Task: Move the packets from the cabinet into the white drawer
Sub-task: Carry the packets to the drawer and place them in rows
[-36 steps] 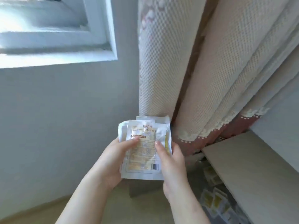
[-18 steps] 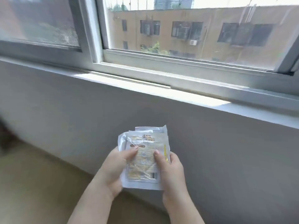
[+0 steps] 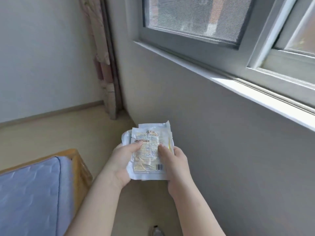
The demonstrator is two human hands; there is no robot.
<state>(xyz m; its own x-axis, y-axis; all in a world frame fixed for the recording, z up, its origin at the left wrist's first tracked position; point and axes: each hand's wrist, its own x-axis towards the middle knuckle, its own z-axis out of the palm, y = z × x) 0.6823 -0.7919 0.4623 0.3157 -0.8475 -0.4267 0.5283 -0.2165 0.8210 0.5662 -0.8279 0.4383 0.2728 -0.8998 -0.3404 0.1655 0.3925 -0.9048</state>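
A small stack of white packets (image 3: pixel 148 155) with yellow print and a barcode is held in front of me at mid-frame. My left hand (image 3: pixel 123 163) grips the stack's left side, thumb on the top packet. My right hand (image 3: pixel 173 165) grips its right side, thumb pressed on the front. Neither the cabinet nor the white drawer is in view.
A grey wall under a window sill (image 3: pixel 255 92) runs along the right. A bed with a blue mattress (image 3: pixel 32 193) in a wooden frame (image 3: pixel 80 169) stands at lower left. A curtain (image 3: pixel 104 65) hangs in the far corner. Beige floor (image 3: pixel 68 133) lies between them.
The view has swung left, from the curtain and cabinet, past the window, to the bed and room corner. Both hands have kept the same hold on the packets.
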